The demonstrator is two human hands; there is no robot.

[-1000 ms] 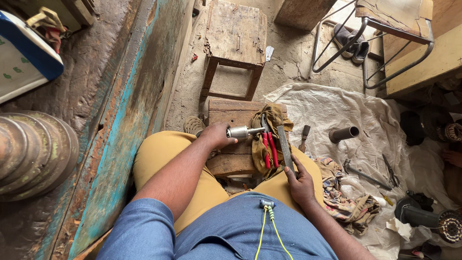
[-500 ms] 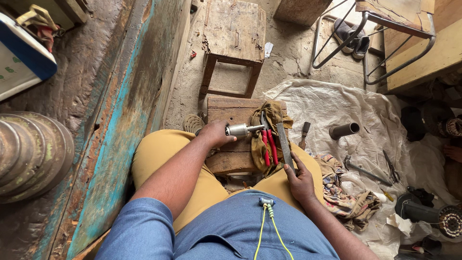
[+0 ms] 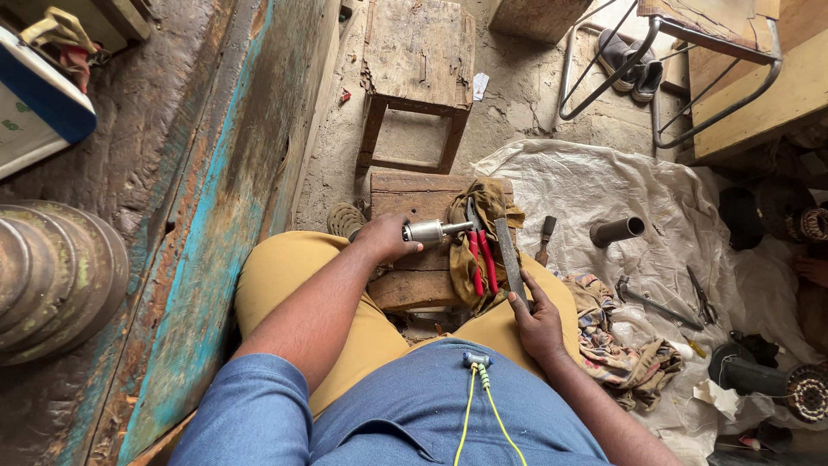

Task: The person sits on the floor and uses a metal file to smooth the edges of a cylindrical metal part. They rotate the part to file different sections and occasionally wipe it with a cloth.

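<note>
My left hand (image 3: 384,239) grips a silver metal cylinder with a thin shaft (image 3: 431,231), held level over a low wooden block (image 3: 414,276) between my knees. My right hand (image 3: 539,324) holds the lower end of a long flat metal file (image 3: 509,259), which lies slanted across the block's right side. Red-handled pliers (image 3: 479,259) rest on a dirty yellowish rag (image 3: 483,203) on the block, between the cylinder's shaft and the file.
A wooden stool (image 3: 420,60) stands ahead. A white sheet (image 3: 604,190) on the right carries a short dark pipe (image 3: 617,230), a chisel (image 3: 545,235), scissors (image 3: 700,298), rags and a motor part (image 3: 776,380). A worn blue-painted bench (image 3: 216,198) runs along my left.
Both hands keep their grips. The cylinder and file stay nearly still over the block; only the view has shifted slightly.
</note>
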